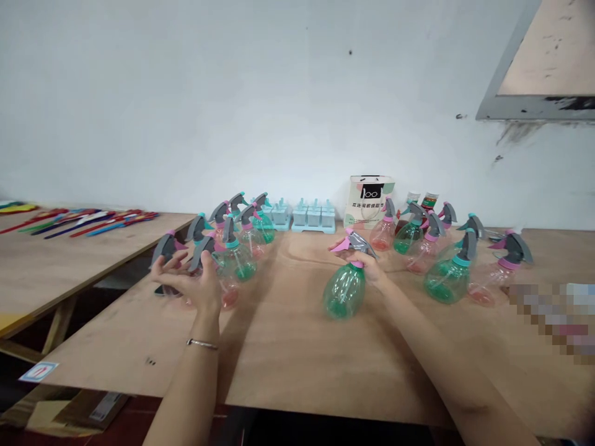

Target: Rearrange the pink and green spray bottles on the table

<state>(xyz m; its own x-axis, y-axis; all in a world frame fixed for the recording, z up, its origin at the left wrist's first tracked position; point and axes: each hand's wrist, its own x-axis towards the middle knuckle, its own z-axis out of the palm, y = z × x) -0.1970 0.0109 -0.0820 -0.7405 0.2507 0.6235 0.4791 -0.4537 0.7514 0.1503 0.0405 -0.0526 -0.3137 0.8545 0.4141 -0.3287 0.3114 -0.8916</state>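
My right hand (369, 265) is wrapped round the neck of a green spray bottle (344, 297) with a grey and pink trigger head, held over the middle of the table. My left hand (193, 279) has its fingers spread in front of the left group of bottles. Behind it are a pink-collared spray bottle (229, 294), partly hidden, and a green spray bottle (240, 263) with a teal collar. Whether the left fingertips touch any bottle I cannot tell. To the right stand more bottles, among them a green one (446, 282) and a clear pink one (486, 282).
Pale blue popsicle moulds (313, 217) and a paper bag (367, 204) stand along the wall. Dark bottles with a green-labelled one (428, 203) are beside the bag. On the left table (28, 260) lie several long coloured items (93, 220). A gap separates the two tables.
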